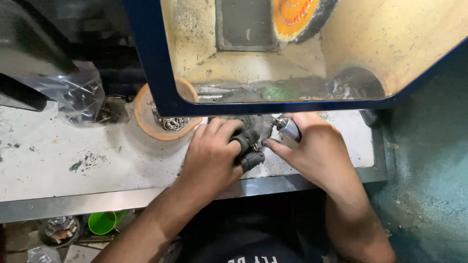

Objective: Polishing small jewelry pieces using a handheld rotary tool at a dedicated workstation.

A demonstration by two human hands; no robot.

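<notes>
My left hand (212, 156) rests on the worn white bench (73, 160), its fingertips covered with dark rubber finger guards (246, 146). It presses on a small dark, grimy piece (258, 127) between both hands. My right hand (312, 148) grips a short shiny metal cylinder (291, 130), thumb pointing toward the left fingers. The two hands touch at the bench's middle, just below the blue-framed polishing hood (161, 92).
An orange dish (144, 114) holding several small metal rings sits left of the hands. A clear plastic bag (80, 95) of metal parts lies further left. An orange buffing wheel (302, 17) hangs inside the hood. A green cup (102, 222) stands below the bench edge.
</notes>
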